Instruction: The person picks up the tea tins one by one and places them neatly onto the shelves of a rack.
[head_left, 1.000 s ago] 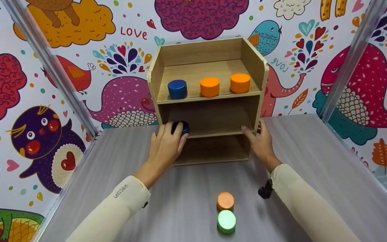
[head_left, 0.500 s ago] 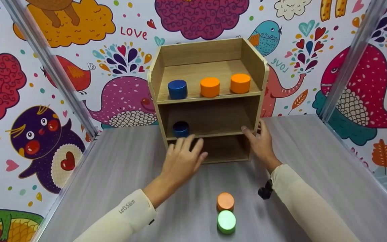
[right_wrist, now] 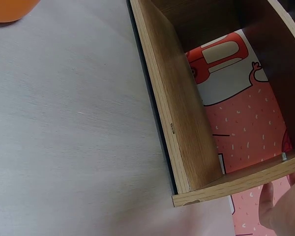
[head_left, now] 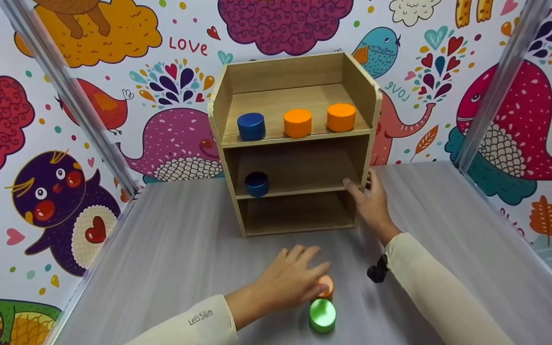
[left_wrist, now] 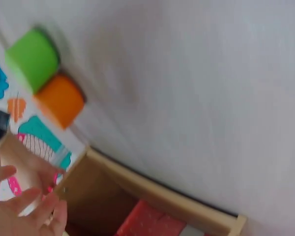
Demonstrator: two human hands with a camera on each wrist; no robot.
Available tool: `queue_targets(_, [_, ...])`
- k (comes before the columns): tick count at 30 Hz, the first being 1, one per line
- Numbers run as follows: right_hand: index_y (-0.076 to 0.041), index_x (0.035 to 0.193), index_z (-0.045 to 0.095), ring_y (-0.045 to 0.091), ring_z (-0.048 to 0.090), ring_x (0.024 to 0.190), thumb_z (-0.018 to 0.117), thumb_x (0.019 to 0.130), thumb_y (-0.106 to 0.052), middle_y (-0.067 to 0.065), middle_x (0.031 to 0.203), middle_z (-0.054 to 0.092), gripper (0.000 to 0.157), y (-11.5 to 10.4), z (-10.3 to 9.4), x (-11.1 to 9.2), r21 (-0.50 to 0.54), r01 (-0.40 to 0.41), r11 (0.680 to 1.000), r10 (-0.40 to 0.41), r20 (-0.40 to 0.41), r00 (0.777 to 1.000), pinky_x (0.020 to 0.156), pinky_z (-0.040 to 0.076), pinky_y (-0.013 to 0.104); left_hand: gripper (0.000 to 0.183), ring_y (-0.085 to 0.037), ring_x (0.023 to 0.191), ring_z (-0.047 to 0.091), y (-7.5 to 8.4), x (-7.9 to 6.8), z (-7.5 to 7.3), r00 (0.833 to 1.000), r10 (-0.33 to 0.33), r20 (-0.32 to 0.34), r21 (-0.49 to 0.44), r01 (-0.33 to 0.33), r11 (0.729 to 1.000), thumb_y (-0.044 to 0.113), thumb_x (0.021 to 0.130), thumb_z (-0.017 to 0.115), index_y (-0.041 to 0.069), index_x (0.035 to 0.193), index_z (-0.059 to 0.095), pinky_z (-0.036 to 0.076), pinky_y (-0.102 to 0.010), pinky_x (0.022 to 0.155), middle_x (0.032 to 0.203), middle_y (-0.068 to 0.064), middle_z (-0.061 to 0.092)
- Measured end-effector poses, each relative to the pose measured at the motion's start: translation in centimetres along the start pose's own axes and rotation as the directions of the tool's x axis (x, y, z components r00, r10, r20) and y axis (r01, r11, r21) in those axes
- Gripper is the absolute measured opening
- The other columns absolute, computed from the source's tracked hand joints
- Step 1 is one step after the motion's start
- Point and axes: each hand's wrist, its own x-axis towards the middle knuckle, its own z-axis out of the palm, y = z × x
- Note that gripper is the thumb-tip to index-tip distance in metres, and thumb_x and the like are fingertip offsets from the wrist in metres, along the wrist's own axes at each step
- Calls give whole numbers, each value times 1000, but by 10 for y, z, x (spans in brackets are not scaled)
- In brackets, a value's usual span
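My left hand (head_left: 285,280) hovers over the grey table with fingers spread and loosely bent, overlapping an orange cylinder block (head_left: 326,284) in the head view. Touching that block's near side is a green cylinder block (head_left: 322,316). In the left wrist view, the green block (left_wrist: 33,59) and orange block (left_wrist: 61,101) lie beyond the blurred fingers (left_wrist: 27,211). My right hand (head_left: 374,203) holds the right side panel of a small wooden shelf (head_left: 300,213), thumb in front and fingers outside. A dark blue cylinder block (head_left: 257,184) stands at the left of the middle level.
On the shelf's top level stand a blue cylinder block (head_left: 251,127) and two orange cylinder blocks (head_left: 297,123), close to the front edge. Cartoon-printed walls (head_left: 175,143) rise behind the shelf and along both sides of the table (head_left: 170,268).
My left hand has let go of the dark blue block on the middle level and moved down and right to the orange block on the table. The right hand stays at the shelf's side.
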Motion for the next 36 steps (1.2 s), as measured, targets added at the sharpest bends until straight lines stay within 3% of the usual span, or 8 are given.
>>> queue_targets(3, [-25,138,36,26,44,121,66,85,-41,6,132,42,63,0,0,0,-4,-8,1000,8,-2,1000,98,40,48,43,-24,106,53,8,-3,7,993,55,106,-63,-48,997,57,94,35,32,127,48,49,-44,74,134,-6,46])
queue_targets(8, [-20,137,37,25,46,119,66,86,-37,7,129,44,61,0,2,1,14,28,1000,-27,-12,1000,97,41,47,50,-24,113,51,15,-5,15,961,113,252,-157,-74,985,62,93,26,37,134,38,49,-46,76,141,-4,38])
queue_targets(14, [-18,137,36,24,46,117,67,86,-34,7,128,44,62,-2,2,1,32,31,999,-30,-8,1000,96,42,46,49,-23,113,49,22,-5,24,960,150,238,-154,-115,981,63,93,28,37,132,39,49,-45,73,139,-4,39])
queue_targets(22, [-19,137,37,26,46,119,66,86,-37,8,129,44,61,-2,3,0,22,18,1000,-18,-15,1000,97,42,47,49,-23,116,46,26,-5,30,963,140,232,-154,-106,982,63,93,27,36,130,44,49,-50,76,139,-4,39])
queue_targets(31, [-20,136,37,27,45,120,67,85,-39,7,130,43,62,-1,2,0,25,-2,1000,3,-12,1000,98,41,49,50,-24,119,43,28,-4,35,951,106,292,-219,-42,975,62,94,21,36,127,49,47,-56,79,141,-3,37])
queue_targets(36, [-24,135,39,26,47,118,68,82,-44,6,128,45,64,12,2,8,21,7,1000,-7,-21,1000,96,42,47,50,-24,119,44,26,-1,38,941,82,327,-249,2,969,61,95,16,36,122,51,46,-57,81,141,-2,37])
